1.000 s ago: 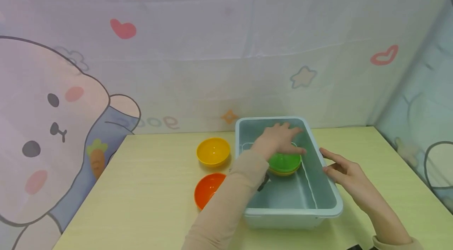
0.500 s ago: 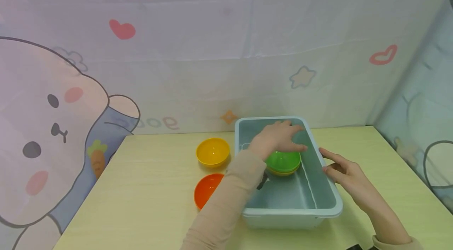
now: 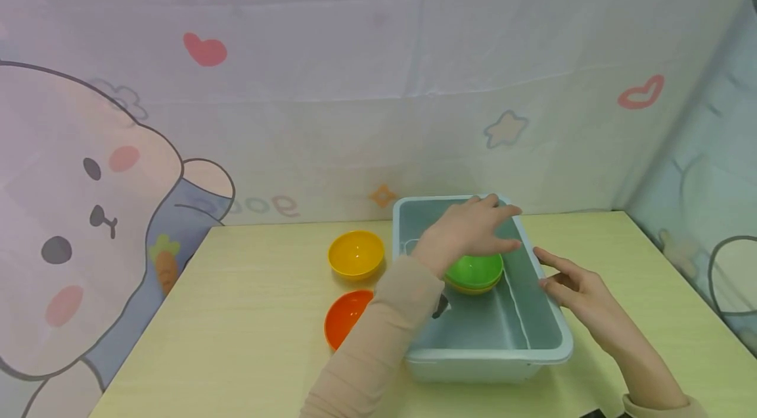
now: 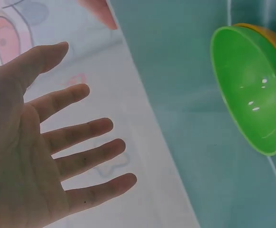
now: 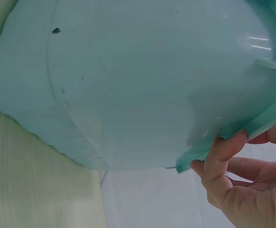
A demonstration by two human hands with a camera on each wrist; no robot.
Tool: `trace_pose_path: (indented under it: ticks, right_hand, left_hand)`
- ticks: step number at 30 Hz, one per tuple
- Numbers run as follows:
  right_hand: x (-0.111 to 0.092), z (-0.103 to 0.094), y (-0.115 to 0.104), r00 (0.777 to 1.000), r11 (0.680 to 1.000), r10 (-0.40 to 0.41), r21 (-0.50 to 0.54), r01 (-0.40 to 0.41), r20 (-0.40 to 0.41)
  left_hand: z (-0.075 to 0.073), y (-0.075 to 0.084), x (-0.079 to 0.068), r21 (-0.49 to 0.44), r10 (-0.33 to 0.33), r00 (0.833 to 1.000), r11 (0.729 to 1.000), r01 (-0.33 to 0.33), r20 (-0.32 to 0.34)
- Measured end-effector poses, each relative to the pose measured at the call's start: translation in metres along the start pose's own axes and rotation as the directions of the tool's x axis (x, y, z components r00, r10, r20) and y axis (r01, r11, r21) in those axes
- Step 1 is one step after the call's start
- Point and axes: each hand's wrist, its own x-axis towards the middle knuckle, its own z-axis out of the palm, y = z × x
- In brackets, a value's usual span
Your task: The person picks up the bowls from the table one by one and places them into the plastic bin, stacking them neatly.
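Note:
My left hand hovers over the light blue plastic bin, fingers spread and holding nothing. Below it, inside the bin, a green bowl sits stacked on a yellow one; the left wrist view shows this green bowl apart from the fingers of the left hand. At the bin's right side my right hand has its fingers at the rim. Seen from the right wrist, the right hand curls its fingers under the overhanging rim.
A yellow bowl and an orange-red bowl stand on the table left of the bin; my left sleeve partly covers the orange-red one. Behind the table hangs a printed cloth.
My left hand has shifted slightly right and up over the bin, uncovering a bit more of the green bowl. The right hand stays at the rim, and the bowls keep their places.

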Motion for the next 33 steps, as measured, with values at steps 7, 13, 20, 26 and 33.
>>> trace_pose_path:
  ticks: [7,13,20,26,33]
  right_hand:
    - [-0.001,0.0,0.0,1.0,1.0,-0.015,-0.002,0.015,-0.004]
    - [-0.001,0.001,0.001,1.0,1.0,-0.024,-0.007,0.024,-0.002]
    - [0.0,0.0,0.0,1.0,1.0,-0.012,-0.007,0.012,0.006]
    - [0.0,-0.001,0.0,1.0,1.0,0.0,-0.011,0.0,0.007]
    - [0.0,-0.001,-0.001,1.0,1.0,0.001,-0.002,-0.001,0.013]
  left_hand:
    - [-0.008,0.006,-0.012,0.032,0.017,1.0,0.999,-0.016,-0.026]
    - [-0.014,0.01,-0.024,0.05,0.022,0.999,0.999,-0.02,-0.036]
    - [-0.017,0.005,-0.037,0.004,0.024,0.996,1.0,-0.024,-0.087]
    - [-0.016,-0.002,-0.046,-0.03,0.043,0.992,0.998,-0.047,-0.121]
    - [-0.015,-0.007,-0.059,-0.022,0.082,0.981,0.996,-0.087,-0.178]
